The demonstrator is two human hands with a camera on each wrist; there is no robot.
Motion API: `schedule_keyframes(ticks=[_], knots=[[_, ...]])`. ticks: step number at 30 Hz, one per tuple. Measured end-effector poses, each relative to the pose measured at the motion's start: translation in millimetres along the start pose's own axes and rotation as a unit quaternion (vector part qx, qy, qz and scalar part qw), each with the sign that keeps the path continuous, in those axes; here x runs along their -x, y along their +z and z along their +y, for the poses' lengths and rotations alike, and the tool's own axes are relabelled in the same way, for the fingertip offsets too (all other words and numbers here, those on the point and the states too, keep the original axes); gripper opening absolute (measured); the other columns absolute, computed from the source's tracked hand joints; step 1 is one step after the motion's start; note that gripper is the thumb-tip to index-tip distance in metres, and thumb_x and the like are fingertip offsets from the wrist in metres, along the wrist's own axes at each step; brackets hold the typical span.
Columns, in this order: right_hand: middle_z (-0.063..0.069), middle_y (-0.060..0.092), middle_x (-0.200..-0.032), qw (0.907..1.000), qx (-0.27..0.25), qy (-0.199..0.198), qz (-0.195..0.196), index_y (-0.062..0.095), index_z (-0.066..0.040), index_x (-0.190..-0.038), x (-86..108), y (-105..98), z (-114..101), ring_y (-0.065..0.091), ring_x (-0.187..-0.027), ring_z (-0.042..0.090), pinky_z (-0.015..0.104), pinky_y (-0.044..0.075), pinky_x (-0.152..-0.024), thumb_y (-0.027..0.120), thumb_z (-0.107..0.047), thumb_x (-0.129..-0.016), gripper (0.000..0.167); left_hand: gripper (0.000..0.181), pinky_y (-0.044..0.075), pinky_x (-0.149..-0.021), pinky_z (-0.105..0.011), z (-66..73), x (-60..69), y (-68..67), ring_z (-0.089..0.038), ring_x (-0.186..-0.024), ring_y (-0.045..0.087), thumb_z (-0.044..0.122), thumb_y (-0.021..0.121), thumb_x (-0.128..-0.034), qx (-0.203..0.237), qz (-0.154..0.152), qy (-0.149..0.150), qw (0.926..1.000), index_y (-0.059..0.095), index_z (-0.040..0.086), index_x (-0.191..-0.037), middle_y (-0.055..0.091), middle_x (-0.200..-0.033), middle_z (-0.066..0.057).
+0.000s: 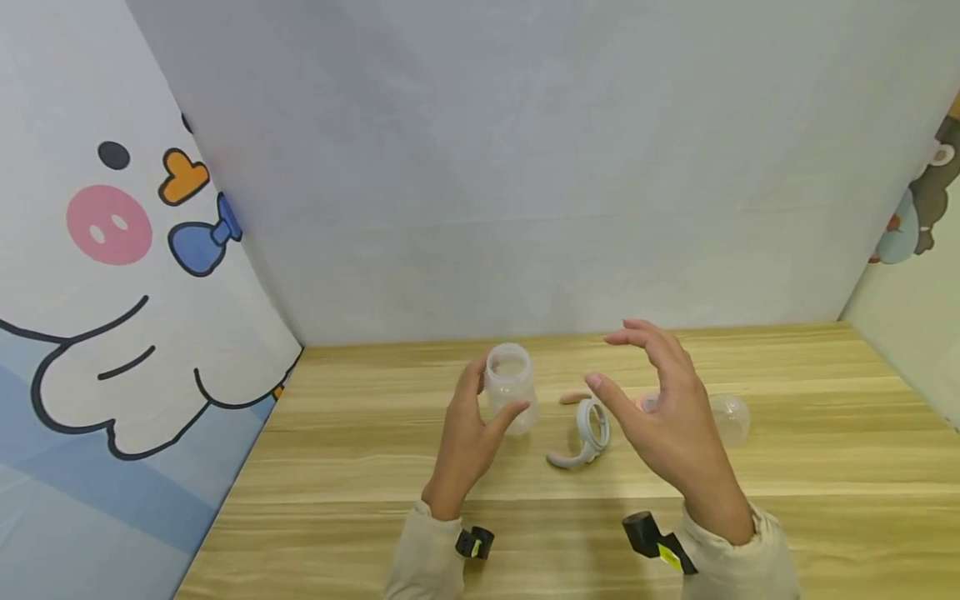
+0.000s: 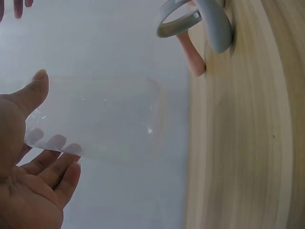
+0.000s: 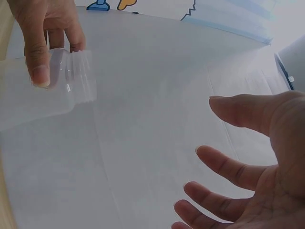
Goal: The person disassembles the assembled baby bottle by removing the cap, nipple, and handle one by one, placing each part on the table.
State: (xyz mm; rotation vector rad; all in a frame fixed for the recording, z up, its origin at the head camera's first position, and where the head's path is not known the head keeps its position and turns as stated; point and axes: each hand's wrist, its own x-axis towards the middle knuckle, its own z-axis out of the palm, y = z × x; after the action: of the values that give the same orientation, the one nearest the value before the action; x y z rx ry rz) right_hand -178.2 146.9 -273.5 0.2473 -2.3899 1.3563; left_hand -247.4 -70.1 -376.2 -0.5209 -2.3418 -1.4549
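My left hand grips a clear baby bottle body by its side, thumb in front and fingers behind. The bottle is upright, its threaded mouth uncovered; in the left wrist view the bottle looks see-through. My right hand is raised to the right of the bottle, fingers spread and apart from everything. Between the hands, a grey ring with two curved handles lies on the table. Beyond my right hand is a clear dome-shaped cap. A small pinkish part is mostly hidden behind that hand.
The wood-grain table meets a pale cloth wall at its back edge. A cartoon-printed panel stands along the left side, another printed panel on the right. Each wrist carries a black mount.
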Motion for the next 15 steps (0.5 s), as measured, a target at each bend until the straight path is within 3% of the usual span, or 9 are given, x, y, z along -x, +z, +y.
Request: schedule_keyframes(ticks=[4,8,15], knots=[[0.007,0.041,-0.157,1.0000,0.001,-0.003,0.001,0.059,-0.013,-0.129,-0.2,0.7,-0.9,0.034,-0.146,0.036,0.043,0.052,-0.076,0.073,-0.027,-0.094,0.041,0.071,0.050,-0.102,-0.053,-5.7,-1.1,3.9,-0.031,-0.126,0.061,0.029,0.079,-0.0876,-0.018,0.006,0.008,0.9998,0.045,0.011,-0.147,0.063,-0.136,-0.011],[0.008,0.040,-0.157,1.0000,0.003,-0.003,0.000,0.059,-0.012,-0.130,-0.2,1.0,-1.7,0.034,-0.146,0.036,0.042,0.051,-0.073,0.072,-0.028,-0.094,0.041,0.070,0.053,-0.097,-0.050,-9.3,-1.3,6.6,-0.029,-0.119,0.066,0.029,0.081,-0.0858,-0.034,0.013,0.016,0.9992,0.048,0.011,-0.145,0.068,-0.129,-0.011],[0.008,0.041,-0.157,0.9999,0.005,-0.008,0.006,0.059,-0.011,-0.129,0.4,1.7,-2.9,0.034,-0.147,0.036,0.052,0.052,-0.081,0.073,-0.026,-0.094,0.041,0.070,0.052,-0.097,-0.057,-12.2,0.6,7.9,-0.032,-0.119,0.066,0.028,0.079,-0.0871,-0.032,0.021,0.027,0.9989,0.047,0.009,-0.146,0.067,-0.131,-0.014]])
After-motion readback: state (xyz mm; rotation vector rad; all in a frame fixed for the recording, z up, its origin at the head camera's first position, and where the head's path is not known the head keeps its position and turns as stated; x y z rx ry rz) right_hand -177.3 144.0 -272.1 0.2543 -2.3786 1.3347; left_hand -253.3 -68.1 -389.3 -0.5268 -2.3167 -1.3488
